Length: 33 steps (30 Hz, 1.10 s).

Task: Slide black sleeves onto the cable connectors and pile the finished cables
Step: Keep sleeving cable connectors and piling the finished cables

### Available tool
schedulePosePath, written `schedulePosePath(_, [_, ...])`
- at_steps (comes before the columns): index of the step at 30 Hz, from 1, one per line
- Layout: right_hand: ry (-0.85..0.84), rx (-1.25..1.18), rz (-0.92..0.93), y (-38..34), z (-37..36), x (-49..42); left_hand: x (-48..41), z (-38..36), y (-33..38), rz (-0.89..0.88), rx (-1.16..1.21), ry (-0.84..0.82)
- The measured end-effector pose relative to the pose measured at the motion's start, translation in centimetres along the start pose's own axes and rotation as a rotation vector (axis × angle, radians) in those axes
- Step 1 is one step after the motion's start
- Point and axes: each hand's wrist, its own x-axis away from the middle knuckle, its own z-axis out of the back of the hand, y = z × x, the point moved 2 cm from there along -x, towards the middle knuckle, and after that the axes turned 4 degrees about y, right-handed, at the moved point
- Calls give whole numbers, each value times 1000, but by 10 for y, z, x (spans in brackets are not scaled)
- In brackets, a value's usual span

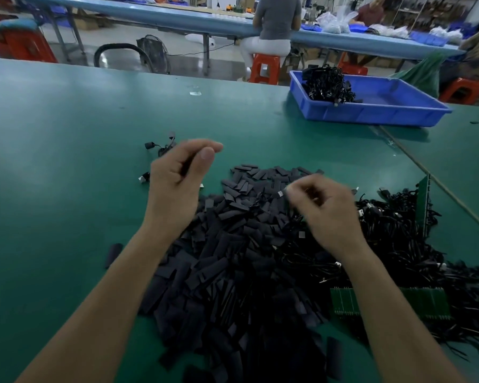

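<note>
Head view: both bare forearms reach out over a green table (53,161). The left hand (181,178) is raised, its fingers curled and the thumb pressed to the forefinger, pinching a thin dark piece (186,168); whether that is a sleeve or a cable cannot be told. The right hand (322,207), blurred, has its fingers curled too, and a silver-tipped connector (280,193) sticks out left from its fingertips.

Under and between the hands lies a big heap of flat black sleeves (233,266). Touching its right side is a tangle of black cables (398,233), with two green boards (385,301) among it; their pale marks are too small to read. A few loose cables (161,147) lie just beyond the left hand. Far right stands a blue tray (385,111) holding a clump of cables (327,84).
</note>
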Motion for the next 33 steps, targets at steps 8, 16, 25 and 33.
schedulePosePath(8, [-594, 499, -130, -4, -42, 22, 33, -1, -12, -38, -394, -359])
schedulePosePath(16, [-550, 770, 54, -4, -68, 29, 44, -10, -24, -242, -712, -327])
schedulePosePath(25, [-439, 652, 138, -6, -61, 27, 62, -8, -48, 47, -591, -168])
schedulePosePath(33, [-44, 40, -199, -6, -54, 20, 67, -8, -53, 72, -479, -221])
